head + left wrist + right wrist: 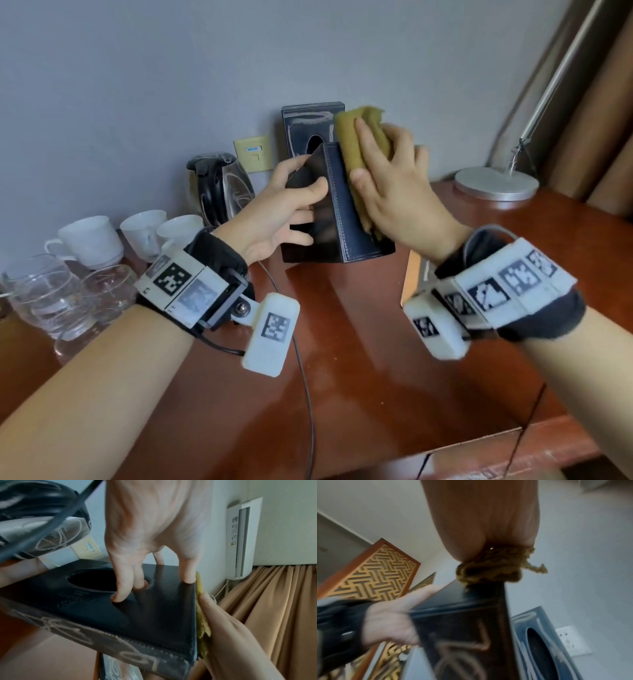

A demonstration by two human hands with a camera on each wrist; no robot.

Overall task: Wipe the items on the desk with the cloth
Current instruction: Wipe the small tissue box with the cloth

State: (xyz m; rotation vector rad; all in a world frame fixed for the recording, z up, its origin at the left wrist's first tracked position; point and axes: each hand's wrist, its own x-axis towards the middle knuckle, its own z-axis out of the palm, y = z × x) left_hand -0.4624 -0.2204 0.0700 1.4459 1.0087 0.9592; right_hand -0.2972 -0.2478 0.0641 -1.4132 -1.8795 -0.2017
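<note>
A dark leather tissue box (342, 212) stands tilted on the wooden desk (359, 359). My left hand (308, 209) grips it, thumb on the stitched face and fingers (123, 588) at the oval opening. My right hand (383, 178) holds a folded mustard cloth (349, 137) and presses it flat against the box's right side. In the left wrist view the cloth (203, 626) lies sandwiched between the box (145, 615) and my right palm. The right wrist view shows the cloth (489, 568) bunched at the box's top edge (462, 601).
A second dark tissue box (308, 123) with dusty streaks leans on the wall behind. A kettle (219, 188), white cups (92, 240) and glasses (51, 294) crowd the left. A lamp base (496, 181) sits back right. A cable (305, 377) crosses the desk.
</note>
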